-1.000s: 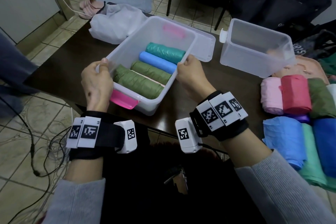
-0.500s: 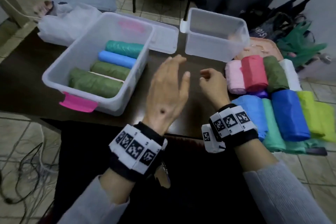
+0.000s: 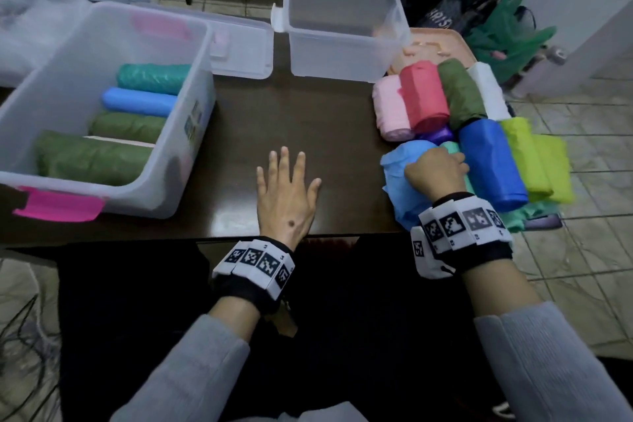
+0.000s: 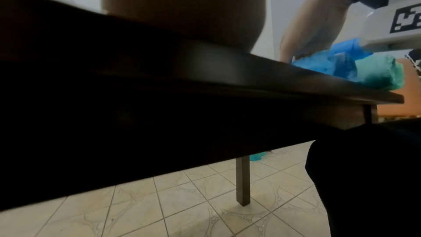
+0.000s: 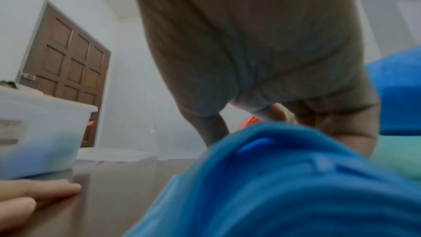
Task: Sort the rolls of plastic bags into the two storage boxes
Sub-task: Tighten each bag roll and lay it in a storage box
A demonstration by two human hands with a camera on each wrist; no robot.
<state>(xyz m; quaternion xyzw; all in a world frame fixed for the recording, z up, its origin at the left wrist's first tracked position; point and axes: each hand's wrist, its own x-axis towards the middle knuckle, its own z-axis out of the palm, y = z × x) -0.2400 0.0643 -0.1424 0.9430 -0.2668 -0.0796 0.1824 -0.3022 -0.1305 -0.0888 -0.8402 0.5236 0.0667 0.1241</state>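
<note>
The right hand curls over the light blue roll, gripping it at the left of the heap of rolls by the table's right front corner. The left hand lies flat with fingers spread on bare wood near the front edge. Between the left box, holding four rolls, and the heap the tabletop is open; the small box stands behind the heap.

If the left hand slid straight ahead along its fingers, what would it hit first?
The left hand lies flat on the table, fingers pointing away from the person. Ahead is bare tabletop, then probably the smaller clear box, though its line may pass just left of it.
</note>
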